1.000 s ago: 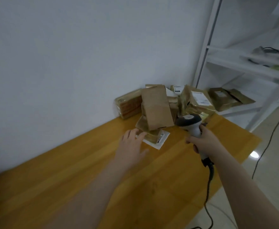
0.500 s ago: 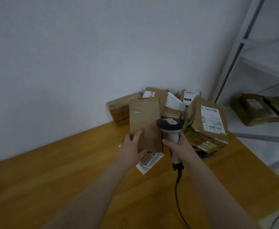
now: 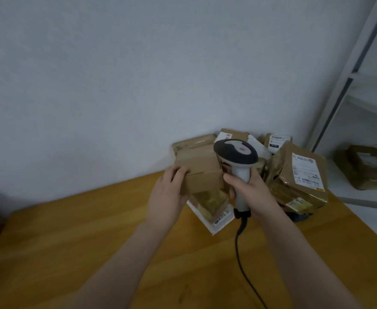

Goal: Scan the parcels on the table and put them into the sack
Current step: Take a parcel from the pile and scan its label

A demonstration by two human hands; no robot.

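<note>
- Left hand (image 3: 168, 197): grasps a brown cardboard parcel (image 3: 199, 172), lifted above the counter (image 3: 93, 241).
- Right hand (image 3: 248, 192): clenched around the handle of the barcode scanner (image 3: 236, 161), just right of the parcel; its cable (image 3: 243, 259) trails toward the near edge.
- Remaining parcels (image 3: 299, 175): piled against the wall in the counter's far corner.

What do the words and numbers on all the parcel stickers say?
"010", faint, on the label of the small back parcel.
Label on the big parcel: too blurred to read.
Print on the white mailer: too blurred.
Label on the back box: too small.
Label on the shelf parcel: too blurred.
On the held box and the scanner: no text shows.
</note>
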